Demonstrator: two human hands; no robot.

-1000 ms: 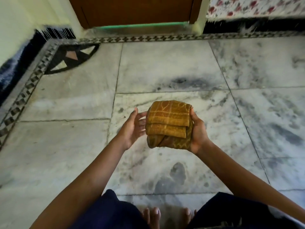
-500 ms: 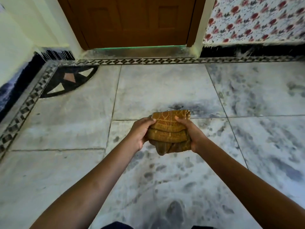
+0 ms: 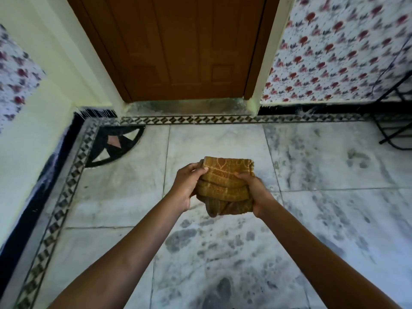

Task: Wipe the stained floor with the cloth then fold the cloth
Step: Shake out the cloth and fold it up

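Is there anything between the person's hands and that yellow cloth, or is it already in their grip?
Nothing visible stands between them. The left hand and the right hand both grip the folded yellow-brown cloth from either side, holding it in the air above the marble floor.

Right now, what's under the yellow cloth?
The cloth is held up by the left hand and right hand. Below lies marble floor; the patch directly behind the cloth is hidden.

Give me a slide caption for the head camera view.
Both hands, left hand and right hand, grip a folded mustard cloth above the marble floor.
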